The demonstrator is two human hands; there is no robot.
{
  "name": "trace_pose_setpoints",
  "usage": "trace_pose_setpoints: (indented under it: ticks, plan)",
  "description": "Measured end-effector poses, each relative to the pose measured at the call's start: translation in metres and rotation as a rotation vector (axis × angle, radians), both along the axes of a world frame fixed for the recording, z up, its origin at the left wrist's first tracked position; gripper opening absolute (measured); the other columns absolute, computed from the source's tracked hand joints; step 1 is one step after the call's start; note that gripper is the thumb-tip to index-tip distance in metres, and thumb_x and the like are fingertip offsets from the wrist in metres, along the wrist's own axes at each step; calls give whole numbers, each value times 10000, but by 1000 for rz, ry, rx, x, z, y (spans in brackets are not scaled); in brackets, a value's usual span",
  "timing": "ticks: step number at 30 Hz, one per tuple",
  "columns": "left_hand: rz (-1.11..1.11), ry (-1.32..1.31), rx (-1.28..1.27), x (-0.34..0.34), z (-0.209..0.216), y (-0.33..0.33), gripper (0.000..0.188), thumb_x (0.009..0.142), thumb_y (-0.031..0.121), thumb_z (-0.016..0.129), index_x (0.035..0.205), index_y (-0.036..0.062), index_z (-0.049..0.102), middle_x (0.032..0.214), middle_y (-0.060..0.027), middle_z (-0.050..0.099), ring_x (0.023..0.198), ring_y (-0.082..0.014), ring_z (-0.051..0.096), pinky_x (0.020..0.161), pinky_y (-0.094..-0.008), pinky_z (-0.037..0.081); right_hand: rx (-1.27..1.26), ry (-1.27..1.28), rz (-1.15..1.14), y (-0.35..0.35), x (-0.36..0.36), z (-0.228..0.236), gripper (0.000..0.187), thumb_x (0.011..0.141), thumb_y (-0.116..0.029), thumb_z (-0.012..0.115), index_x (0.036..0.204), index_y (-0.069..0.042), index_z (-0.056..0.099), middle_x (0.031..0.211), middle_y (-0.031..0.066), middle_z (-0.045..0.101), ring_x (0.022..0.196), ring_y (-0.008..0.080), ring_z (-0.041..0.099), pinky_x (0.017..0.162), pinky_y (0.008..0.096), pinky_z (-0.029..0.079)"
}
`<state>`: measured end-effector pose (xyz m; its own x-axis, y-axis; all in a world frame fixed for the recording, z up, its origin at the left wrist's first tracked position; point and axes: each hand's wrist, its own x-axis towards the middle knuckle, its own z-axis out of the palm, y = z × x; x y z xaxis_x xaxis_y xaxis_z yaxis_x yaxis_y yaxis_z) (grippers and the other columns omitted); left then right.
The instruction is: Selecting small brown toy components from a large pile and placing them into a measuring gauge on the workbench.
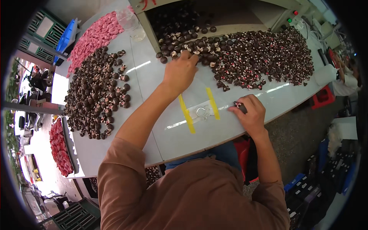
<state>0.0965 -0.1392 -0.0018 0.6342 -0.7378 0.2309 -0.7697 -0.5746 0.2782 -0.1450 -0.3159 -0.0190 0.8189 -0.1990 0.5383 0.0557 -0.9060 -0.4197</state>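
At the near edge of a heap of dark round pieces with pale ends (180, 41), my left hand (180, 73) reaches in with bent fingers. Its fingertips are partly hidden among the pieces, so what they grip does not show. Over the right part of the table, my right hand (251, 113) pinches a small dark piece with pink and white spots (238, 104) between thumb and fingers. Between my hands, a clear holder with a ring shape (201, 111) lies on the tabletop, flanked by two yellow tape strips (213, 103).
A large heap of small dark pieces with pink and white bits (264, 55) spreads at right. More dark round pieces (94, 96) lie at left, before pink pieces (94, 36). A beige open-fronted box (149, 30) stands behind. A clear plastic container (132, 25) stands beside it.
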Motion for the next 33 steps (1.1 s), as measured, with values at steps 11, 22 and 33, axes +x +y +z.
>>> trace_pose_setpoints:
  ticks: [11,22,33]
  plan:
    - [-36,-30,-67,-7,-16,19,364,911,187,786,1159,38,564,1082,-177,649,896,-399,699,762,-487,565,7,-50,30,4,-1,-6,378,701,-315,913,906,-97,682,853,56,625,785,293,648,682,402,518]
    - [132,1180,-490,-55,12,121,250,1026,193,714,1168,-4,656,942,-30,673,827,-113,668,719,-268,547,471,107,-23,-10,2,0,307,762,8,887,978,-21,670,1064,66,640,764,124,635,635,264,524]
    - [155,1362,-511,-70,7,134,228,1015,140,734,1164,-29,693,983,-40,701,808,-105,683,719,-227,545,434,177,84,3,9,10,366,844,126,756,1188,8,722,1144,104,659,967,165,701,809,287,602]
